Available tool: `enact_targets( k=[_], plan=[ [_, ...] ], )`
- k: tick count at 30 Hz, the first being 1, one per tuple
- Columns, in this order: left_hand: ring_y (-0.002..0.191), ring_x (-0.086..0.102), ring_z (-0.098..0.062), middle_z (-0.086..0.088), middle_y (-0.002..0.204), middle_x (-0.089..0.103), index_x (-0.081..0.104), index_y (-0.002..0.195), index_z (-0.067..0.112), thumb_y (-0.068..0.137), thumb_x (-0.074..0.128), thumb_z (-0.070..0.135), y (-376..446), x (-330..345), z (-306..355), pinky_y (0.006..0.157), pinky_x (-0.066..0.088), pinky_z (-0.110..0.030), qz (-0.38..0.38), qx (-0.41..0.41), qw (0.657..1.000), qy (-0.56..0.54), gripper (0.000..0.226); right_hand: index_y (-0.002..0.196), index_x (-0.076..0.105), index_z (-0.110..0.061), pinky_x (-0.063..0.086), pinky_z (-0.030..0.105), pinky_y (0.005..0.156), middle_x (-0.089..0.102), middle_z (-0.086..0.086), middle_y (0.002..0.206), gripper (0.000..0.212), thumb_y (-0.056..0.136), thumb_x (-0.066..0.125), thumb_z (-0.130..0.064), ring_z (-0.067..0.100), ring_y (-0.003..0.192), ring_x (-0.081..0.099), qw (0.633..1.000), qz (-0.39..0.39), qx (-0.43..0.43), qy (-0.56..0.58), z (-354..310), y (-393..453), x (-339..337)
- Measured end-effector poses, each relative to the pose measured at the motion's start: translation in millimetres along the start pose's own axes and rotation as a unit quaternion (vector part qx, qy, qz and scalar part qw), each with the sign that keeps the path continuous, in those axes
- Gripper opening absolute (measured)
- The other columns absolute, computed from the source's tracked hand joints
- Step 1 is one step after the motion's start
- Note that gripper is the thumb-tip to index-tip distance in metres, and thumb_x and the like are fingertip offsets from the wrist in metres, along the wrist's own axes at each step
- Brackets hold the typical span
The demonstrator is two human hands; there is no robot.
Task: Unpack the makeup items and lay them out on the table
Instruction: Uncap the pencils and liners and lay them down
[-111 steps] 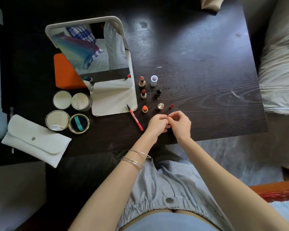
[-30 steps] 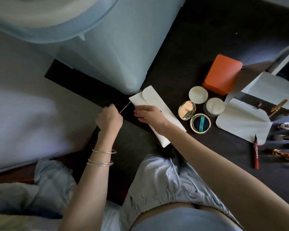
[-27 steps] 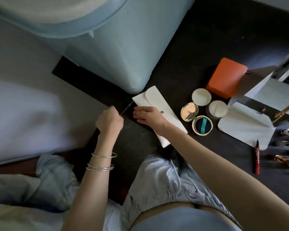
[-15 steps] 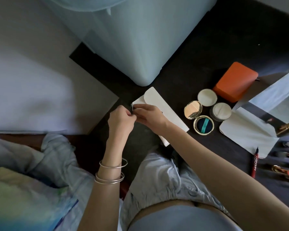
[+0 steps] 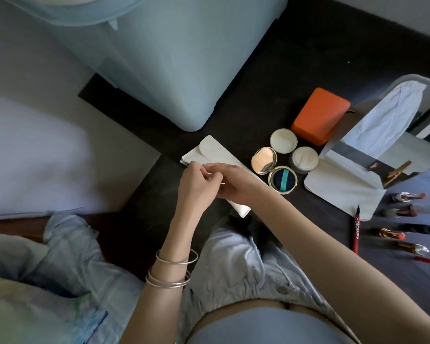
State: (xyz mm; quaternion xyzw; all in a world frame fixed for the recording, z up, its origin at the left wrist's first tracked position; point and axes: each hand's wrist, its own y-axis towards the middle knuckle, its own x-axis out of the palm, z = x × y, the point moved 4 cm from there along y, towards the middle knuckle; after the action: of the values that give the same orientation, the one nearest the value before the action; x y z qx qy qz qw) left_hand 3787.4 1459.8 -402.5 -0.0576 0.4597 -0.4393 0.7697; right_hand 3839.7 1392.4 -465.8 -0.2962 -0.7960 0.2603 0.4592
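**Hands meet over the white pouch**

Both hands have drawn together since half a second ago, and the view has swung slightly right so more of the lipstick row shows. Nearest, the left hand (image 5: 195, 187), bangles (image 5: 170, 271) on its wrist, curls its fingers around a thin stick-like item (image 5: 217, 182) whose pale tip pokes out toward the right hand (image 5: 230, 181). That hand lies with fingers curled over the white pouch (image 5: 209, 151), touching the left hand; whether it also pinches the thin item I cannot tell. The pouch lies flat at the table (image 5: 296, 58) edge, its rounded flap pointing away from the person.

Just right of the pouch sits an open gold compact (image 5: 282, 179), its mirror lid (image 5: 263, 160) tilted up beside it. Beyond those stand two round cream-coloured containers (image 5: 283, 141), close together. An orange case (image 5: 320, 116) lies farther back. At the right, a standing mirror (image 5: 382, 135) rests on its white base, with a red liner pen (image 5: 356, 230) and a row of lipsticks (image 5: 392, 234) lying near it. A pale blue tub (image 5: 171, 58) occupies the far left of the table.
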Motion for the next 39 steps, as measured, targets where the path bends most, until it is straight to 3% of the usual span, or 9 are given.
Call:
enact_targets(
  k=[6, 9, 14, 17, 20, 24, 29, 35, 39],
  plan=[
    [0.075, 0.052, -0.003, 0.006, 0.084, 0.056, 0.052, 0.096, 0.01, 0.088, 0.053, 0.027, 2, 15, 3, 0.06, 0.039, -0.022, -0.039, -0.024, 0.995, -0.084, 0.019, 0.088, 0.067, -0.012, 0.045, 0.017, 0.056, 0.064, 0.002, 0.069, 0.024, 0.089, 0.049, 0.004, 0.01, 0.063, 0.057, 0.998, 0.038, -0.039, -0.031, -20, -1, -11],
    [0.076, 0.051, -0.006, 0.001, 0.095, 0.057, 0.051, 0.1, 0.013, 0.092, 0.047, 0.023, 11, 13, -4, 0.059, 0.036, -0.022, -0.01, -0.035, 0.995, -0.088, 0.014, 0.085, 0.068, -0.009, 0.041, 0.015, 0.053, 0.066, 0.004, 0.077, 0.032, 0.088, 0.042, 0.01, 0.013, 0.07, 0.051, 0.992, 0.032, -0.067, -0.098, -24, -4, -15],
    [0.094, 0.053, -0.015, -0.003, 0.115, 0.054, 0.044, 0.125, 0.01, 0.098, 0.042, 0.021, 38, 15, -1, 0.079, 0.044, -0.029, 0.038, -0.014, 0.996, -0.083, 0.03, 0.08, 0.06, -0.012, 0.036, 0.01, 0.044, 0.069, 0.002, 0.087, 0.029, 0.094, 0.041, 0.005, 0.007, 0.07, 0.058, 0.993, 0.049, -0.067, -0.086, -27, -23, -27],
    [0.099, 0.059, -0.018, -0.005, 0.111, 0.057, 0.04, 0.133, 0.008, 0.1, 0.039, 0.022, 58, 29, 6, 0.087, 0.05, -0.033, -0.003, -0.058, 0.977, -0.203, 0.036, 0.075, 0.056, -0.013, 0.032, 0.01, 0.04, 0.072, 0.004, 0.092, 0.028, 0.094, 0.044, 0.004, 0.005, 0.067, 0.062, 0.994, 0.041, -0.063, -0.081, -23, -37, -39],
    [0.084, 0.063, -0.012, -0.007, 0.106, 0.062, 0.05, 0.12, 0.006, 0.101, 0.038, 0.019, 67, 46, 15, 0.075, 0.052, -0.025, -0.054, -0.111, 0.929, -0.349, 0.026, 0.071, 0.051, -0.016, 0.031, 0.013, 0.043, 0.073, 0.009, 0.096, 0.031, 0.093, 0.045, 0.005, 0.007, 0.068, 0.065, 0.995, 0.048, -0.051, -0.071, -12, -49, -56],
    [0.075, 0.062, -0.011, -0.001, 0.084, 0.063, 0.055, 0.11, 0.007, 0.099, 0.043, 0.014, 65, 66, 31, 0.067, 0.053, -0.023, -0.11, -0.084, 0.93, -0.341, 0.017, 0.074, 0.045, -0.016, 0.028, 0.017, 0.048, 0.073, 0.011, 0.094, 0.03, 0.092, 0.042, 0.008, 0.009, 0.065, 0.066, 0.993, 0.091, -0.071, -0.037, -2, -62, -77],
    [0.078, 0.062, -0.017, -0.006, 0.087, 0.064, 0.06, 0.104, 0.005, 0.096, 0.049, 0.012, 45, 110, 46, 0.072, 0.054, -0.029, -0.205, -0.065, 0.941, -0.261, 0.015, 0.089, 0.046, -0.018, 0.028, 0.019, 0.046, 0.067, 0.009, 0.088, 0.016, 0.092, 0.05, -0.003, 0.009, 0.056, 0.056, 0.966, 0.206, -0.159, 0.007, 0, -74, -95],
    [0.063, 0.055, -0.013, -0.005, 0.081, 0.061, 0.059, 0.107, 0.006, 0.096, 0.051, 0.015, 18, 146, 55, 0.057, 0.051, -0.022, -0.273, -0.047, 0.931, -0.236, 0.016, 0.103, 0.045, -0.009, 0.032, 0.017, 0.043, 0.054, 0.003, 0.072, 0.01, 0.097, 0.049, -0.015, 0.009, 0.054, 0.046, 0.935, 0.297, -0.192, 0.011, 3, -87, -117],
    [0.074, 0.059, -0.014, -0.007, 0.087, 0.062, 0.061, 0.092, 0.006, 0.098, 0.044, 0.014, 12, 154, 58, 0.064, 0.051, -0.023, -0.337, -0.055, 0.903, -0.262, 0.02, 0.087, 0.055, -0.012, 0.024, 0.014, 0.04, 0.041, -0.001, 0.062, 0.018, 0.099, 0.046, -0.022, 0.007, 0.048, 0.032, 0.94, 0.289, -0.179, -0.026, 6, -98, -123]
  ],
)
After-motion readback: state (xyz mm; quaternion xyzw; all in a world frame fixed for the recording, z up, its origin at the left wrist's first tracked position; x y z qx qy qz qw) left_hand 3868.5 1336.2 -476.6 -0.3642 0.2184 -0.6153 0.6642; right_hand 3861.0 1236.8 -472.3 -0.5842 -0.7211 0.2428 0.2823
